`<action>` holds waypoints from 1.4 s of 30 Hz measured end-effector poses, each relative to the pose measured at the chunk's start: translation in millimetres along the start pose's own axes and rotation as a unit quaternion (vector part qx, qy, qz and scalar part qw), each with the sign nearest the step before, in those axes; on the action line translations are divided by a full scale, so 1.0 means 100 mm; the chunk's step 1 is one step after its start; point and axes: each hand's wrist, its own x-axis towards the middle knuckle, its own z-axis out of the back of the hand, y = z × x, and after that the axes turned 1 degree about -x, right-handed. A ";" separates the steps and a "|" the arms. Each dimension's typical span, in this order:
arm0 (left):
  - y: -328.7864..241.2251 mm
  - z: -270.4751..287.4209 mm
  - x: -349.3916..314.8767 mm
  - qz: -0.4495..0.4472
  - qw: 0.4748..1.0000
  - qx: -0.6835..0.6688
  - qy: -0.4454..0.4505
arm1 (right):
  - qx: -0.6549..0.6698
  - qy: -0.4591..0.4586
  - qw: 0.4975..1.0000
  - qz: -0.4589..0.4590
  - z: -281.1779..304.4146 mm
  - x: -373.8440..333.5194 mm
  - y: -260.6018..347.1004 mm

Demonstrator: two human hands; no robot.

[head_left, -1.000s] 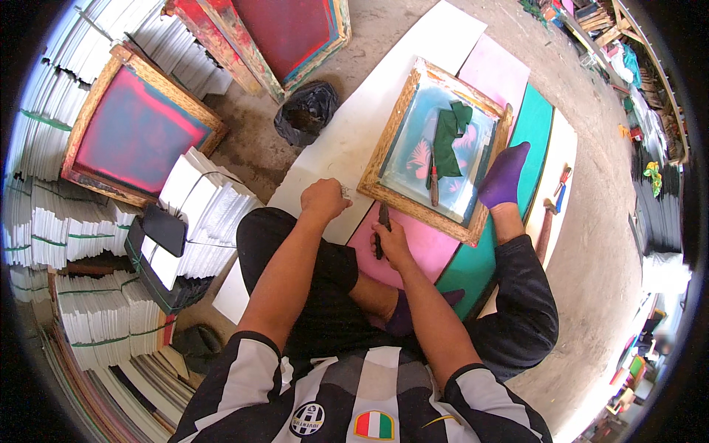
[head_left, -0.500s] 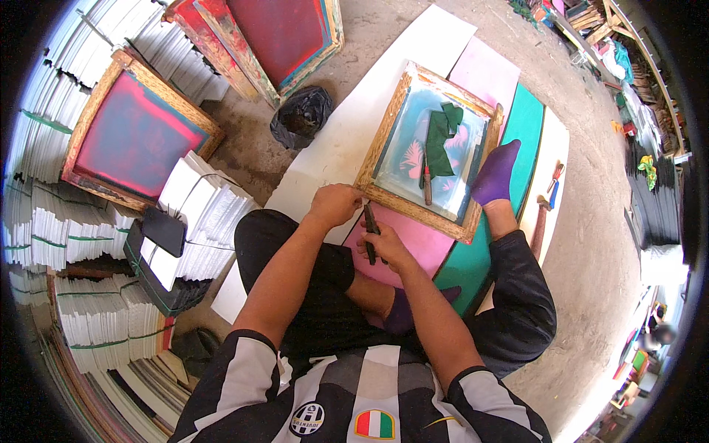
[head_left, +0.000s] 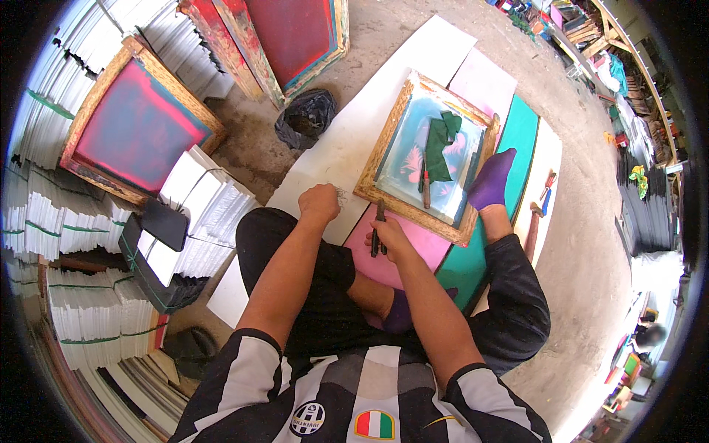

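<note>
My left hand (head_left: 320,201) is closed over the white board, left of a wooden screen-printing frame (head_left: 422,220) and apart from it. Whatever its fingers hold, if anything, is hidden. Beside it lies a little heap of thin bits (head_left: 341,196), perhaps staples. My right hand (head_left: 394,240) grips dark pliers (head_left: 379,223), their jaws pointing up near the frame's lower left edge. Across the frame's blue mesh with pink leaf shapes (head_left: 410,173) lie a dark green cloth strip (head_left: 441,151) and a screwdriver-like tool (head_left: 426,190) with a wooden handle.
My purple-socked foot (head_left: 492,181) is against the frame's right side. A hammer (head_left: 533,225) and a blue-handled tool (head_left: 547,193) lie farther right. Other printing screens (head_left: 140,125), a black plastic bag (head_left: 306,118) and tied paper stacks (head_left: 81,306) stand at the left.
My left hand has drawn back leftward from the frame's corner. The pliers in my right hand have turned more upright and moved slightly right.
</note>
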 end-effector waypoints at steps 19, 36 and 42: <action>-0.02 -0.03 0.08 -0.036 0.999 -0.035 0.015 | -0.168 -0.161 0.972 0.021 -0.31 -0.12 0.16; 0.01 -0.12 0.12 -0.019 0.997 -0.058 0.040 | 0.087 -0.010 0.992 0.089 -0.10 0.18 -0.33; -0.06 -0.14 0.11 -0.185 0.979 -0.086 -0.008 | 0.007 0.032 0.996 0.082 0.11 0.06 -0.28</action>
